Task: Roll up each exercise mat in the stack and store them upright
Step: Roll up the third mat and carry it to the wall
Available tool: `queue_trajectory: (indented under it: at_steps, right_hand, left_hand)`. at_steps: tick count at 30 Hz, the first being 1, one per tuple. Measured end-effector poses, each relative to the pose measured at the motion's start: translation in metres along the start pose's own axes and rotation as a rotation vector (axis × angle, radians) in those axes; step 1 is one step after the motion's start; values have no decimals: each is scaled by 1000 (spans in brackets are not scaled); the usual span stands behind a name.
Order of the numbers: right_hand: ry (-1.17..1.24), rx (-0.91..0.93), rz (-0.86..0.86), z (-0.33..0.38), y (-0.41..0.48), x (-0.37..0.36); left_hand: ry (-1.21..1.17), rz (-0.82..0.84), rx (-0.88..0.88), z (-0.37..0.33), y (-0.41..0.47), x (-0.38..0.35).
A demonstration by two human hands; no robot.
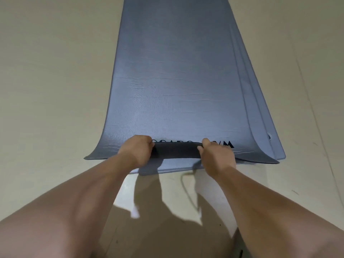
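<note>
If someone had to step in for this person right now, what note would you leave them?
Left hand: grips the near edge of the top mat.
Right hand: grips the same edge, which is curled over between the two hands.
The top mat lies flat on the lower mats, whose edges show along the right side, all on the floor.
Done: only the first turn of the roll is started.
Left: roll this mat to its far end, roll each mat under it, and stand them all upright.
</note>
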State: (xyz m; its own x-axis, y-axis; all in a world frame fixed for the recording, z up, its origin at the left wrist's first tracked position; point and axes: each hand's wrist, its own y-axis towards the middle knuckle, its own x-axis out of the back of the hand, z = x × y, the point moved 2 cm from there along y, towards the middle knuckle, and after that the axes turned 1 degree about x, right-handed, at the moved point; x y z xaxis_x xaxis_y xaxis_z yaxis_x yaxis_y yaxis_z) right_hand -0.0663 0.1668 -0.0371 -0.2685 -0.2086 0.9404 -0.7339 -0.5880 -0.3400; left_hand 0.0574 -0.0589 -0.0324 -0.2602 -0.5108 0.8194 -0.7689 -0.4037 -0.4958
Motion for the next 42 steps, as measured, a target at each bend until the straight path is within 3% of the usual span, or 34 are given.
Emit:
queue_trajectory:
  at_steps: [8, 12, 15, 19, 21, 29, 34, 37, 39, 42]
  right_hand:
    - [213, 20, 134, -9, 9, 12]
    - [245, 80, 269, 6, 17, 1]
    - [210, 36, 294, 17, 21, -4]
    - [202, -66, 228, 21, 23, -11]
    - [226, -101, 241, 21, 27, -13]
    - [201, -133, 240, 22, 44, -7]
    - [-89, 103, -117, 42, 38, 0]
    - [-130, 305, -243, 41, 14, -15]
    - [-185, 371, -214, 27, -2, -33]
    - [-336, 348, -24, 11, -14, -53]
  left_hand:
    - [87, 171, -56, 11, 10, 18]
    - [56, 222, 4, 31, 4, 13]
    - [190, 42, 65, 34, -2, 5]
    - [460, -325, -353, 8, -25, -18]
    - [530, -399, -487, -1, -33, -38]
    - [605, -216, -327, 19, -21, -66]
    - [445, -96, -208, 8, 0, -63]
    - [395, -28, -131, 7, 11, -61]
    - [382, 11, -108, 7, 15, -63]
    - [377, 28, -103, 9, 18, -61]
